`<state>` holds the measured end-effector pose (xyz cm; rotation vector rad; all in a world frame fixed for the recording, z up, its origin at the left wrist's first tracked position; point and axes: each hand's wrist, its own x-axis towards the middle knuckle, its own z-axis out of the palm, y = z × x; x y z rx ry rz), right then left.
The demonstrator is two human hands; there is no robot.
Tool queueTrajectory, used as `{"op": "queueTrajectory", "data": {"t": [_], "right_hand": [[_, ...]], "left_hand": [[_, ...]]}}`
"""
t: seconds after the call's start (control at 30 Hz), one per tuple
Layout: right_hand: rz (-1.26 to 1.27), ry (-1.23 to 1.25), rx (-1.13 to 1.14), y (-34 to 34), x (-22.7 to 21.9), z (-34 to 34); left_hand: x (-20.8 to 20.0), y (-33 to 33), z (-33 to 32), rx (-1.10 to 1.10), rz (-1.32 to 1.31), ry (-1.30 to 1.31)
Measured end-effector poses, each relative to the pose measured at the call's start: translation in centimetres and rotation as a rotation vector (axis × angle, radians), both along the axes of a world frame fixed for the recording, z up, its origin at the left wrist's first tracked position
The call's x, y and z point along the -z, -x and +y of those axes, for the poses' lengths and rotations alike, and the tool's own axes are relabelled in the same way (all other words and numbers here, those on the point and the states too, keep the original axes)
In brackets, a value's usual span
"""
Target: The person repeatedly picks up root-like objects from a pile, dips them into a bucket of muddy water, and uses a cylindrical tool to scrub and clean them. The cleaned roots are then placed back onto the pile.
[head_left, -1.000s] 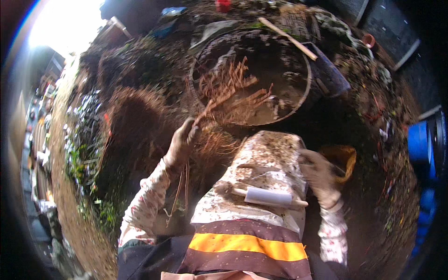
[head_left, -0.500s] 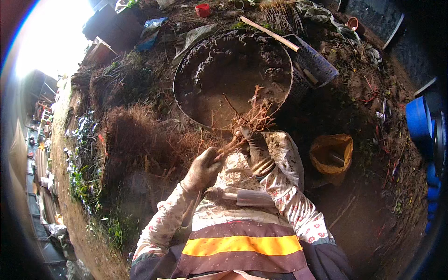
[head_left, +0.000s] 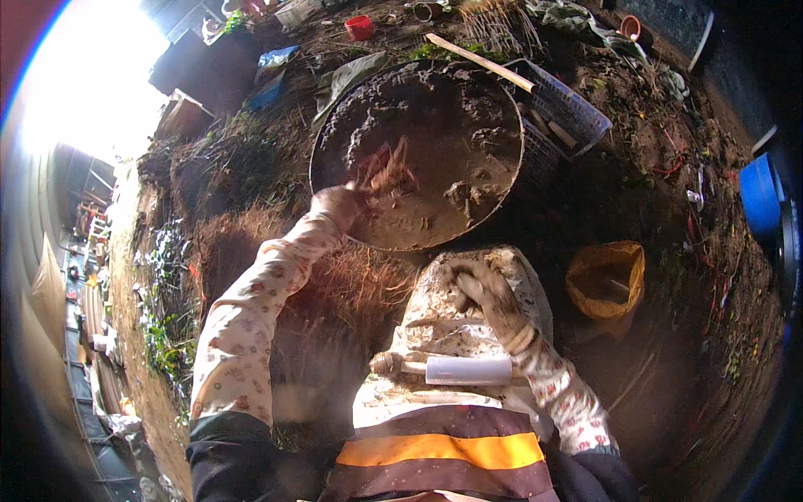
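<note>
My left hand [head_left: 339, 206], in a dirty glove, reaches over the left rim of a round tub [head_left: 520, 171] of wet brown mud. It is closed on a bundle of bare-root plants [head_left: 390, 174], whose reddish, blurred roots hang at the mud's surface. My right hand [head_left: 487, 294], gloved and muddy too, hovers over the pale, mud-stained cloth [head_left: 431, 311] on my lap. Its fingers are loosely curled, thumb apart, with nothing visible between them. Across my lap lies a stick with a whitish roll [head_left: 468, 371] around it and a brown wound lump [head_left: 386, 363] at its left end.
Left of my lap lies a heap of fine brown roots [head_left: 355, 284]. An open yellow sack [head_left: 604, 311] stands at right. Beyond the tub's right rim are a blue-grey crate [head_left: 577, 117] and a wooden handle [head_left: 481, 61]. A blue barrel [head_left: 759, 199] stands far right.
My left hand has moved up and forward to the tub with the bare-root plants. My right hand has let go of them and drawn back over my lap.
</note>
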<state>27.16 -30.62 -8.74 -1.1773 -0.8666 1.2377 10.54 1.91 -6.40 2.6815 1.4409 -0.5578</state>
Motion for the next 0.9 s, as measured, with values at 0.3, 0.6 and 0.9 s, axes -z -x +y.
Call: {"op": "queueTrajectory", "data": {"t": [0.3,0.6,0.9], "right_hand": [[0.133,0.329,0.332,0.9,-0.5,-16.8],[-0.881,0.098,0.077,0.5,-0.4,-18.2],[-1.304,0.187,-0.171,2.0,1.2,-15.0]], "left_hand": [[-6.6,-7.9,-9.4,0.198,0.331,0.524],[-13.8,0.5,-13.1,0.253,0.056,0.679],[-14.6,7.2,-13.4,0.174,-0.362,0.717]]}}
